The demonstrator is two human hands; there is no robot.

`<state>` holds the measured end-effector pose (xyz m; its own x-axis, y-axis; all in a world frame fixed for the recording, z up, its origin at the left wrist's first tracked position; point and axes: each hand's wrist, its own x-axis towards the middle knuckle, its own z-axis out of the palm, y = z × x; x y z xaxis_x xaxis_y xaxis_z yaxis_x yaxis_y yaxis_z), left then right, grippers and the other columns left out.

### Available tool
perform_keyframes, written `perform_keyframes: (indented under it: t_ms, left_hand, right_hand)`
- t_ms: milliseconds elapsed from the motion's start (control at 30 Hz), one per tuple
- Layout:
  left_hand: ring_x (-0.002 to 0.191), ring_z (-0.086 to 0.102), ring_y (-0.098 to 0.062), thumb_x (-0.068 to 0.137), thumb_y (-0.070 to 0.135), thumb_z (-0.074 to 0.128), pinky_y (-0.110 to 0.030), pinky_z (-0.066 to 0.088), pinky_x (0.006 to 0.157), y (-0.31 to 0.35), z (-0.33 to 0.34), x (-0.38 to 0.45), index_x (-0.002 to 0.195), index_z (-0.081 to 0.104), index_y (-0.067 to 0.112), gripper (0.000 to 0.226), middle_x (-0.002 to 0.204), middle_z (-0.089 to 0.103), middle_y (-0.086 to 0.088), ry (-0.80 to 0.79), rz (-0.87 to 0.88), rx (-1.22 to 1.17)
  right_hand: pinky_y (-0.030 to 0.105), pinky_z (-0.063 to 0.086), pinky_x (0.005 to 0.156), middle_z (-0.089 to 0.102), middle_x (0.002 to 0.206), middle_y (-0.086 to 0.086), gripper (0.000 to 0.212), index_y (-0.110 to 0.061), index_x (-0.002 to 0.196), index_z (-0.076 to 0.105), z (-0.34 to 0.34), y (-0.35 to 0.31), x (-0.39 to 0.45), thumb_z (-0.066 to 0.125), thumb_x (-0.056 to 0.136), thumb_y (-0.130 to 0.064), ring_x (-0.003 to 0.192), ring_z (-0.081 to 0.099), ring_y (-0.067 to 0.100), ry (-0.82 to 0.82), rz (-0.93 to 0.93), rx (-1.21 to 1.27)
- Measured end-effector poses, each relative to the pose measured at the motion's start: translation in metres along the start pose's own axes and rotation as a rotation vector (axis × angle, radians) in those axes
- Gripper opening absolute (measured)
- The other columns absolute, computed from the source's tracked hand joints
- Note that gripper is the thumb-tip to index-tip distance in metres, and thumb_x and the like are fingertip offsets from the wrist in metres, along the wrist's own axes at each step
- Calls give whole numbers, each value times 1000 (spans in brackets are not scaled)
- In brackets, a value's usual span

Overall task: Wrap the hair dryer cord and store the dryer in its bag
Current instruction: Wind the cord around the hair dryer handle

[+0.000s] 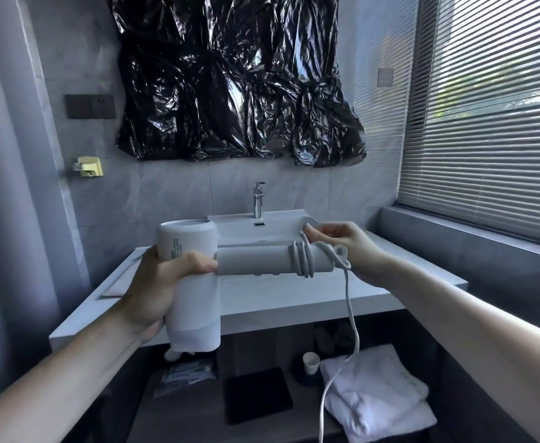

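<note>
A white hair dryer [195, 295] is held in front of me over the vanity, its barrel upright and its handle [256, 260] pointing right. My left hand [163, 282] grips the barrel. The white cord [348, 302] makes about three turns around the far end of the handle, then hangs down to the lower edge of the view. My right hand [345, 241] pinches the cord just above those turns. I see no bag that I can identify as the dryer's.
A white vanity top [294, 302] with a sink [262, 228] and chrome tap [258, 199] lies behind the dryer. On the shelf below are folded white towels [374, 391], a small cup [310, 362] and a black square item [256, 394]. Black plastic covers the wall above; blinds are at right.
</note>
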<state>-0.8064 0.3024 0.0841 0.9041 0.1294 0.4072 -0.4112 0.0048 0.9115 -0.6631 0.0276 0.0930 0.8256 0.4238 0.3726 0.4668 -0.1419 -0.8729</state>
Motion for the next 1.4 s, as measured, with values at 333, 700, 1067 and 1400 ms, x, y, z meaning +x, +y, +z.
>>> perform_keyframes:
  t_ms: [333,700,1067,1400]
  left_hand:
    - [64,62,-27,45,32,83,-32,49,61,-3,6,10,78,72,12,40,78,64,-14,194,-7,-91]
    - [64,66,-22,41,38,85,-33,53,59,-1,-5,31,85,74,15,51,76,71,-2,406,60,11]
    - [66,69,-20,50,32,89,-35,53,61,-24,-20,41,87,75,19,42,72,75,8,512,53,174]
    - [59,64,11,58,30,90,-24,47,58,-30,-14,36,83,70,27,32,67,73,24,488,158,442]
  right_hand:
    - [23,18,47,31,57,-5,53,-14,83,75,43,23,-19,45,110,-49,49,25,9,-62,131,162]
    - [17,29,44,39,48,-13,62,-13,85,74,57,32,-49,32,113,-48,42,31,5,-135,140,-130]
    - [17,31,47,35,45,-7,45,-17,90,76,57,-4,-81,47,110,-45,42,35,7,-170,-21,-543]
    - [33,41,55,51,53,-1,27,-17,79,67,52,-25,-76,55,100,-29,53,46,18,29,-282,-849]
